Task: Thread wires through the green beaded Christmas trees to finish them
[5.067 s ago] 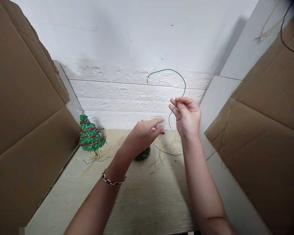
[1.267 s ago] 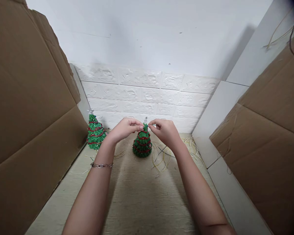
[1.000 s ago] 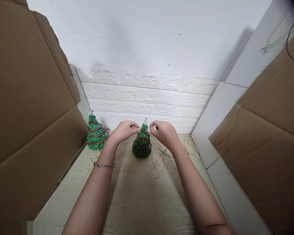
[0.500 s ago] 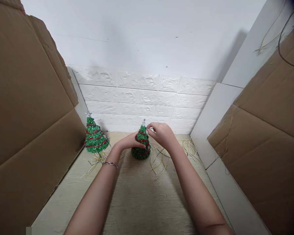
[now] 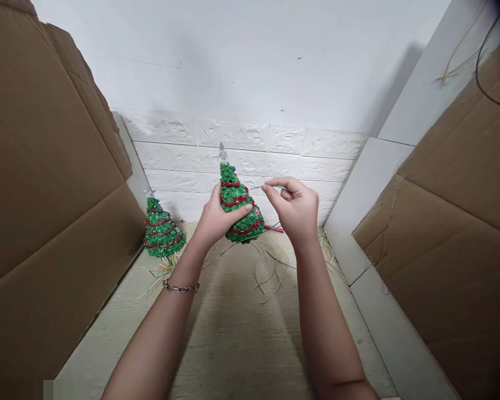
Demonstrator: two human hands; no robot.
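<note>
Left hand (image 5: 220, 219): wrapped around the Christmas tree ornament (image 5: 234, 193), thumb across its front.
Right hand (image 5: 294, 205): thumb and forefinger pinching a thin wire (image 5: 255, 188), its tip pointing at the tree's side.
Second tree (image 5: 162, 233): left of the left hand, standing well apart, loose wire ends (image 5: 162, 272) below it.
Red stick (image 5: 274, 228): just left of the right hand, partly hidden behind the held tree.
Wire coils (image 5: 270, 269): lower, between the forearms.
Cardboard (image 5: 50, 166): well out to the left hand's left, another sheet (image 5: 450, 211) beyond the right hand.
Arms: reaching forward, braceleted left wrist bent inward, right forearm steeper.
Held tree: tilted, star leaning left.
</note>
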